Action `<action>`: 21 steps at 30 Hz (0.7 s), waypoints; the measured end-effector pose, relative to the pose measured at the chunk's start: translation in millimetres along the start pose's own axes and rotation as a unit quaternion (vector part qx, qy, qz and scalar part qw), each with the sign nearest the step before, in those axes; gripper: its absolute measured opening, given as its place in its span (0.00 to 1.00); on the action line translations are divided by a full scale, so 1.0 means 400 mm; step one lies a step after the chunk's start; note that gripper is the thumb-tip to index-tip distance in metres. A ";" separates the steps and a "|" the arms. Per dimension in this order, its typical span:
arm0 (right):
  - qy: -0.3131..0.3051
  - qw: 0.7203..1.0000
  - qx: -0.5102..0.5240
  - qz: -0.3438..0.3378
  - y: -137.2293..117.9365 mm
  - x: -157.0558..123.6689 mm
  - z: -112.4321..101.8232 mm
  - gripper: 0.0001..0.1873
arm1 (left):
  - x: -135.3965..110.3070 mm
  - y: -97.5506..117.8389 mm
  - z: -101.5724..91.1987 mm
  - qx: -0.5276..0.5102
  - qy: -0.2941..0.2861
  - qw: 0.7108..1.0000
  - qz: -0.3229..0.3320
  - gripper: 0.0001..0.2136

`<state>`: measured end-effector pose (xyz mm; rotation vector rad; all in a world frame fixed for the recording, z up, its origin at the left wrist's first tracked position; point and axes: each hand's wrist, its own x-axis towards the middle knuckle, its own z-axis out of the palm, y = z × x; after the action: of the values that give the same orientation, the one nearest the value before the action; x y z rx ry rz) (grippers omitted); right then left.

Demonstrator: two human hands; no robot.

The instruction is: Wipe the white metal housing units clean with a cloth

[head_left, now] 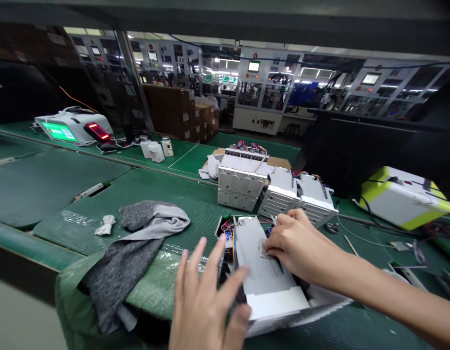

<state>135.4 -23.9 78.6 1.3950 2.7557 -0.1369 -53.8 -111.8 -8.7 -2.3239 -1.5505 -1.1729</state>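
Right hand (297,245): enters from the right, fingers curled down, tips pinched on a small grey tab (261,249) that lies on the top face of a white housing (268,287). Left hand (206,301): released, fingers spread and extended, holding nothing; forefinger and thumb lie against the housing's left edge. The housing lies flat at the near edge of the green bench (45,180), directly in front of the person, long axis running away from the viewer. Coloured wires (230,233) show in the gap along its left side, just above the left fingertips. Immediately behind the housing, near the right knuckles, two ribbed white units (301,199) lean tilted; touching them on the left, a stack of white units (241,182) stands level with wiring on top. Left of the housing, a grey cloth (137,248) is draped over the bench edge, and a crumpled white wipe (105,225) lies just beside it. Far right, well apart, a yellow-and-white device (403,197) sits with a black cable attached. Rear left: three small white bottles (156,148) and a white instrument with a lit green screen (69,127). Background: stacked cardboard boxes (173,112) and glazed machine cabinets (261,92).
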 end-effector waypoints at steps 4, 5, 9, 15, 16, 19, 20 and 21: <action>0.005 1.000 0.012 -0.004 0.000 -0.005 0.006 0.12 | -0.006 -0.012 -0.003 0.031 -0.049 0.995 0.086 0.28; 0.006 1.000 0.015 -0.004 0.001 -0.006 0.008 0.12 | -0.006 -0.011 -0.004 0.019 -0.056 0.993 0.101 0.30; 0.010 1.000 0.026 0.004 0.004 -0.009 0.019 0.13 | 0.003 -0.012 -0.033 0.024 0.031 0.998 -0.041 0.19; 0.010 0.998 0.060 0.007 0.010 -0.010 -0.002 0.10 | 0.014 0.019 -0.018 -0.111 0.062 0.984 0.127 0.10; 0.000 0.998 0.069 0.006 0.007 -0.014 -0.012 0.10 | 0.012 0.024 -0.001 -0.135 0.050 0.977 0.158 0.11; -0.065 0.995 0.081 0.002 -0.012 -0.026 -0.041 0.10 | 0.004 0.028 0.046 -0.208 0.049 0.966 0.148 0.13; -0.085 0.994 0.072 0.004 -0.019 -0.027 -0.047 0.10 | 0.001 0.027 0.059 -0.230 0.061 0.962 0.133 0.13; -0.097 0.994 0.057 0.008 -0.024 -0.024 -0.049 0.10 | -0.001 0.027 0.070 -0.247 0.082 0.957 0.125 0.12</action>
<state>133.1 -35.2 99.3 1.3498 2.6127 -0.4134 -30.0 -103.6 -25.4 -2.5226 -0.9493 -1.7856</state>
